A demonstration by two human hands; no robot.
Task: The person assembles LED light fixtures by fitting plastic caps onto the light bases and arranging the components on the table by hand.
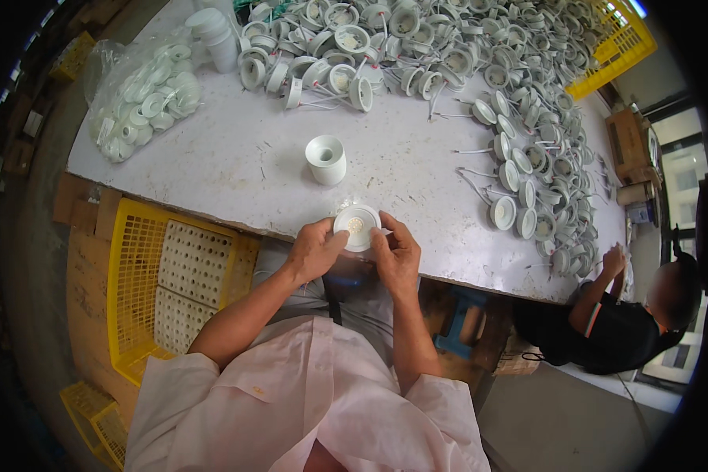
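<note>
Between my two hands, at the table's near edge, is a round white downlight (357, 228) with its face turned up. A dotted yellowish disc shows in the middle of its white rim. My left hand (320, 249) grips it from the left, thumb on the rim. From the right, my right hand (397, 256) holds the opposite side, its thumb also on the rim. Just beyond them a short stack of white rings (326, 163) stands upright on the white table (236, 153). A crumpled bit of clear plastic (344, 204) lies behind the downlight.
Downlights with wires (448, 59) are heaped across the table's back and right. A clear bag of white rings (153, 102) and stacked white cups (212, 39) stand back left. Yellow crates (126, 275) (617, 51) flank the table. Another person (617, 326) sits at the right.
</note>
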